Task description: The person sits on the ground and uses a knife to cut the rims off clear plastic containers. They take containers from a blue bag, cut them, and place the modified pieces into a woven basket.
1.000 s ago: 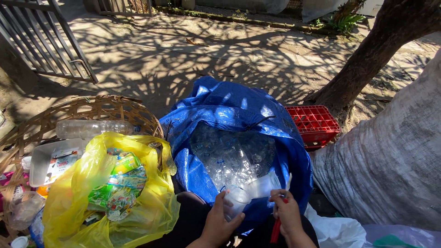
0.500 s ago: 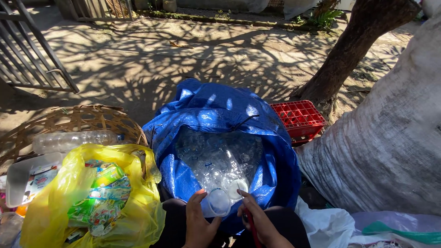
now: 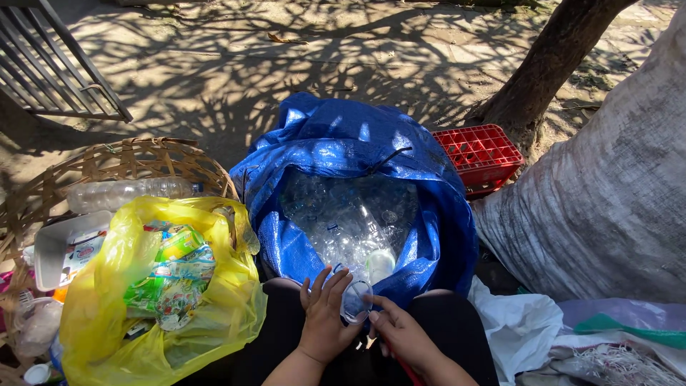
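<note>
the person's left hand [image 3: 325, 314] has its fingers [image 3: 314, 282] curled around a clear plastic cup [image 3: 355, 300], holding it by the side with the round rim turned toward the camera. the right hand [image 3: 404, 332] sits just beside it, fingers [image 3: 379, 304] bent narrow and touching the cup's lower edge; something thin and red [image 3: 407, 368] runs under that palm, but i cannot tell what it is or whether the fingers grip it. both hands rest over the person's dark-clad lap [image 3: 457, 322].

just beyond the fingertips gapes a big blue sack [image 3: 343, 143], its mouth open and filled with clear plastic bottles and cups [image 3: 343, 214]. to the left of the left hand, touching the lap, slumps a yellow plastic bag [image 3: 107, 314] stuffed with green and colourful wrappers [image 3: 168, 275]. behind that bag stands a woven basket [image 3: 121, 161] holding a long clear bottle [image 3: 128, 193] and a white tray [image 3: 53, 246].

to the right of the right hand lie white and pale plastic sheets [image 3: 518, 325], and above them bulges a large grey-white woven sack [image 3: 607, 193]. past the blue sack, well away from the fingers, a red crate [image 3: 480, 154] sits at the foot of a tree trunk [image 3: 550, 64] on sun-dappled ground [image 3: 250, 57].
</note>
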